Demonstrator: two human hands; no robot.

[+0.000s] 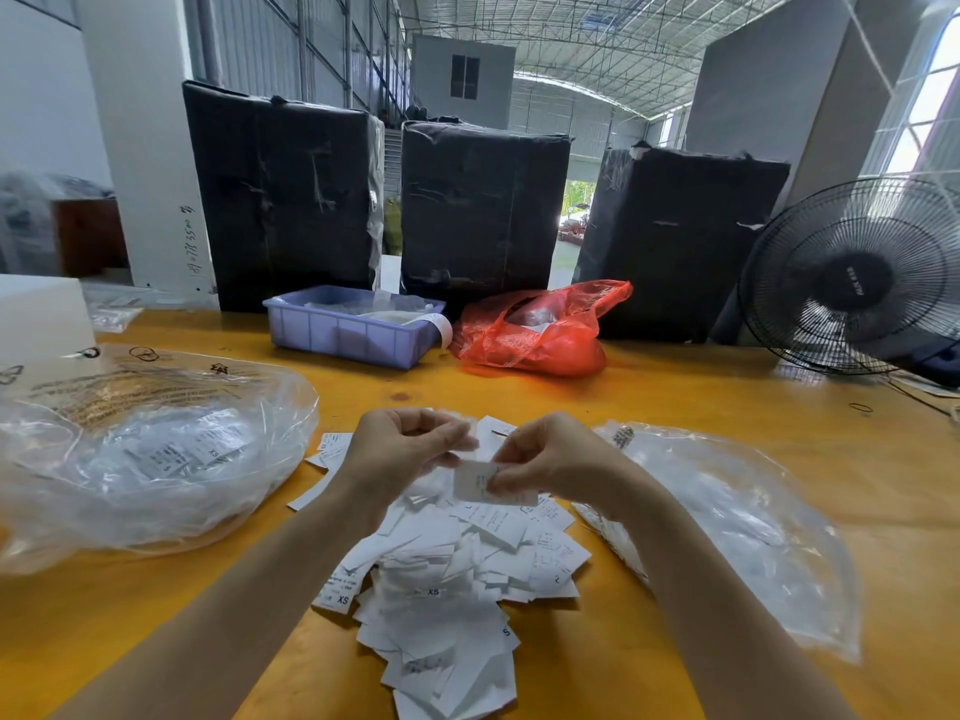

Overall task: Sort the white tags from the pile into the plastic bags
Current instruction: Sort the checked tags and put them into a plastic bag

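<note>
This is a warehouse or packing shed. A metal truss roof (571,39) with corrugated sheeting arches across the top of the frame, three big black-wrapped bales (483,210) stand across the middle on a yellow worktable (727,407), and a black pedestal fan (852,278) sits at the right edge.

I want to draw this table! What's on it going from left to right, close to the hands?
Left plastic bag → pile of white tags → right plastic bag. Both hands are above the pile, so I left them out.
</note>
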